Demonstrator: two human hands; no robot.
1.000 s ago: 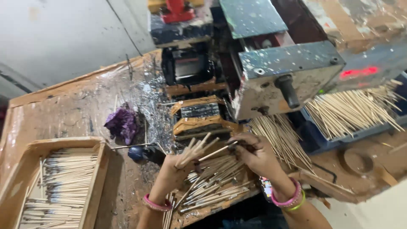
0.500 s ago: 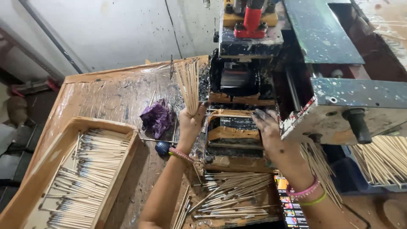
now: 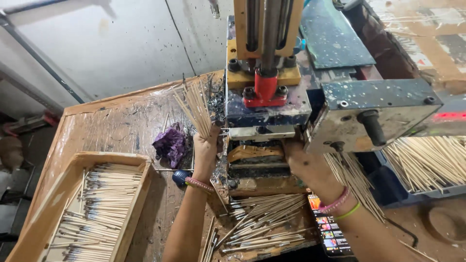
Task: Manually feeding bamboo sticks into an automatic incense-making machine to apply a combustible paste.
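Observation:
My left hand (image 3: 206, 148) grips a bundle of thin wooden sticks (image 3: 195, 104), held upright and fanned out, just left of a paint-spattered press machine (image 3: 272, 104). My right hand (image 3: 306, 162) rests against the right side of the machine's lower opening (image 3: 255, 162), fingers curled at its edge; I cannot tell whether it holds anything. Below the opening lies a loose heap of coated sticks (image 3: 264, 223). Both wrists wear bangles.
A wooden tray (image 3: 43, 213) of dark-tipped sticks sits at the lower left. A purple cloth (image 3: 171, 143) and a small blue object (image 3: 180, 177) lie on the bench. More plain sticks (image 3: 427, 162) fill a bin on the right. A phone (image 3: 330, 233) lies by my right forearm.
The view has tilted up toward the machine. My left hand lifted the stick bundle from the heap to beside the press. My right hand moved from the heap to the machine's opening.

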